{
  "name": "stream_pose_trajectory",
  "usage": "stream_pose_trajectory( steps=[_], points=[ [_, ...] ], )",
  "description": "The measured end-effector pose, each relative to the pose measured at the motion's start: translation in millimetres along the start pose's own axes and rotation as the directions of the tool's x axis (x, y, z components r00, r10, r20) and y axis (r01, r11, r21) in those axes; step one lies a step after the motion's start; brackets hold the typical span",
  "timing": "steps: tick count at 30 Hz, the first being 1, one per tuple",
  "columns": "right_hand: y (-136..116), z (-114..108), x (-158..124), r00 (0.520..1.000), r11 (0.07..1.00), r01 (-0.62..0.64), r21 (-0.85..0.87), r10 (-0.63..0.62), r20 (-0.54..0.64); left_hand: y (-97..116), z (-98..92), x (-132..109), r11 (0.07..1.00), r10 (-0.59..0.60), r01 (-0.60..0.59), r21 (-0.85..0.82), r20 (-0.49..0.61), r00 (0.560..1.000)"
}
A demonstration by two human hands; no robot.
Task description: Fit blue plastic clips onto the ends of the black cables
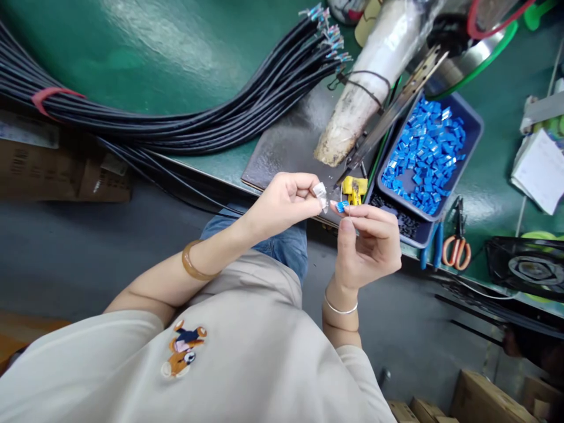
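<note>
My left hand (pixel 293 200) is closed, its thumb and forefinger together in a pinch. Crinkled white material (pixel 320 191) covers its fingertips; whether anything sits between them I cannot make out. Just to the right, my right hand (pixel 370 241) pinches a small blue connector (pixel 341 206) at its fingertips, a short gap from the left hand. Right behind the blue piece stands a yellow tool or holder (pixel 354 188) at the edge of a dark work board (pixel 282 153).
A bundle of black cables (pixel 198 129) with stripped ends lies across the green bench (pixel 145 53). A grey bin (pixel 473 126) holds many blue connectors. Beside it are a plastic-wrapped tube (pixel 374 76), a metal bar (pixel 396 106) and orange-handled scissors (pixel 457 249). Cardboard boxes (pixel 484 396) stand below.
</note>
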State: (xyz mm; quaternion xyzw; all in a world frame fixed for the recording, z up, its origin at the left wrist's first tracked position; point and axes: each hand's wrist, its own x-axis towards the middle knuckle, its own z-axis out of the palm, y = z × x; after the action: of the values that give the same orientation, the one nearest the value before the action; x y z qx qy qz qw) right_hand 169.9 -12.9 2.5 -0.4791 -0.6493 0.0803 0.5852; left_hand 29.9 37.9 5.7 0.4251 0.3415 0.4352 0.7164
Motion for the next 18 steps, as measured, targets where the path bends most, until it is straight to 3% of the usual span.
stream_pose_trajectory(
  steps=[5, 12, 18],
  points=[
    [0.2, 1.8, -0.8, 1.0, 1.0, 0.008, -0.01, -0.008, 0.016, -1.1, -1.0, 0.0, 1.0, 0.007, -0.007, 0.017, -0.008, 1.0],
    [5.7, 6.3, -3.3, 0.972, 0.954, -0.229, 0.195, 0.234, -0.003, -8.0, -2.1, -2.6, 0.992, 0.09, -0.086, 0.098, -0.036, 0.995],
    [8.7, 2.4, -3.2, 0.986, 0.986, -0.168, 0.018, 0.168, -0.017, -6.7, -1.9, -2.0, 0.99, 0.083, -0.079, 0.116, -0.034, 0.996]
  ],
)
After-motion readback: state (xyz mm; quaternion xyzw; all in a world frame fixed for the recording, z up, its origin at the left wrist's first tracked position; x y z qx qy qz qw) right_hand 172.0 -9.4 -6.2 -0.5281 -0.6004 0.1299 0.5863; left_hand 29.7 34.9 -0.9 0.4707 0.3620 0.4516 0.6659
